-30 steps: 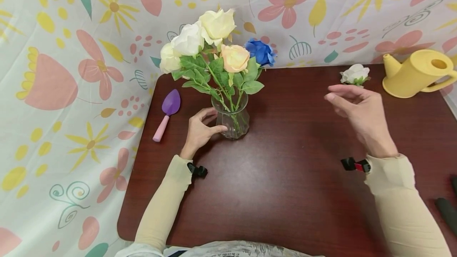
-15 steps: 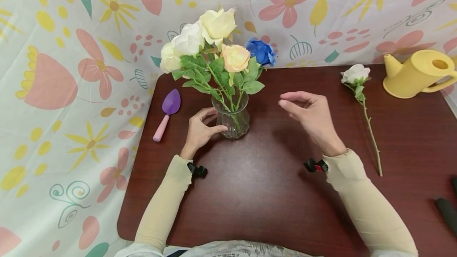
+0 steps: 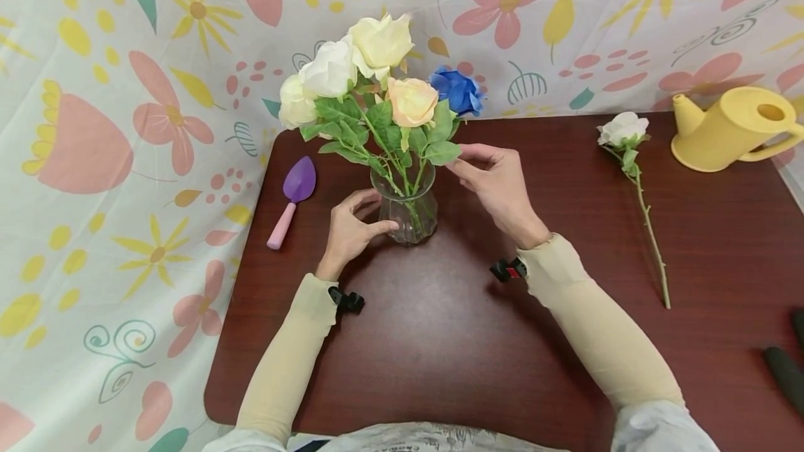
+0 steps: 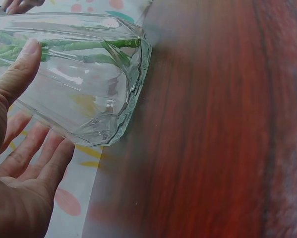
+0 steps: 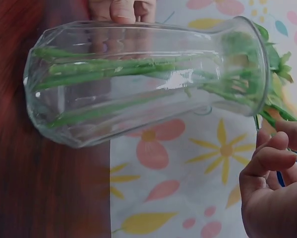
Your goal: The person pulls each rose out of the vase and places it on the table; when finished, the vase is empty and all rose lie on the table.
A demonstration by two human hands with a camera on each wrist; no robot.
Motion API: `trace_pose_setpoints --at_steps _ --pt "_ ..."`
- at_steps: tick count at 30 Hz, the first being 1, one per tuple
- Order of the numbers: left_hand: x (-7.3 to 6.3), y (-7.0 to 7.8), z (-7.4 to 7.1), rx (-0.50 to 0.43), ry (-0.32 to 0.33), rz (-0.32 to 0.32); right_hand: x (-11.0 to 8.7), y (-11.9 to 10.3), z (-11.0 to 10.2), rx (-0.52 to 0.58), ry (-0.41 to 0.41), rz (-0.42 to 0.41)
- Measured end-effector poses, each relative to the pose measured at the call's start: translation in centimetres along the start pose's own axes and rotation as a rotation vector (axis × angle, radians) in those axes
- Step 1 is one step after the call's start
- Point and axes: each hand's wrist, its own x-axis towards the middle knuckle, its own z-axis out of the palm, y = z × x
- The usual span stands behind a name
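A clear glass vase [image 3: 411,218] holds several roses: a peach rose [image 3: 412,102], a blue rose [image 3: 457,89], a white rose [image 3: 329,70] and cream ones [image 3: 382,44]. My left hand [image 3: 356,225] holds the vase from the left; in the left wrist view its thumb [image 4: 22,69] lies on the glass, fingers beyond. By the vase's mouth on the right is my right hand [image 3: 493,180], its fingertips at a green leaf [image 3: 442,152]. The right wrist view has its loosely bent fingers [image 5: 267,161] near the stems, with no clear grip on one.
A single white rose [image 3: 623,130] with a long stem lies on the brown table [image 3: 440,354] at the right. Behind it stands a yellow watering can [image 3: 731,127]. A purple trowel [image 3: 293,197] lies at the left. A dark handle [image 3: 782,375] shows at the right edge.
My right hand has moved left, from near the lone white rose to the leaves at the vase's right side. The left hand stays on the vase.
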Motion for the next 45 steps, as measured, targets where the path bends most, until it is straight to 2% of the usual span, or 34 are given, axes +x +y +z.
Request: trace_pose_setpoints --at_steps 8,18,29,45 --pt "-0.3 0.0 0.1 0.004 -0.007 -0.009 1.0 -0.1 1.6 -0.026 0.009 -0.03" --pt "0.0 0.0 0.0 0.019 -0.011 0.012 2.1 -0.3 3.0 -0.134 0.073 -0.11" --pt "0.2 0.1 0.1 0.006 -0.001 0.011 2.7 -0.1 3.5 -0.128 0.076 -0.115" --pt "0.1 0.0 0.1 0.004 0.008 0.006 2.1 -0.3 3.2 -0.104 0.071 -0.163"
